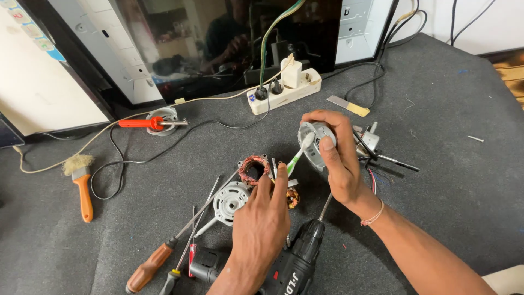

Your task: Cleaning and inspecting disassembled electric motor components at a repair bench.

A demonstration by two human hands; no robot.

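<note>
Head view: right hand [338, 158] grips motor housing [315, 143] steady; left hand [262, 218] pinches toothbrush [299, 153], bristles brushing it.

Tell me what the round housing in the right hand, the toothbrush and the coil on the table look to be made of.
Round housing in the right hand: seems cast metal, dull grey, matte.
Toothbrush held by the left hand: likely plastic, glossy green and white handle with white bristles.
Coil: apparently copper wire, reddish-brown windings around a ring.
</note>
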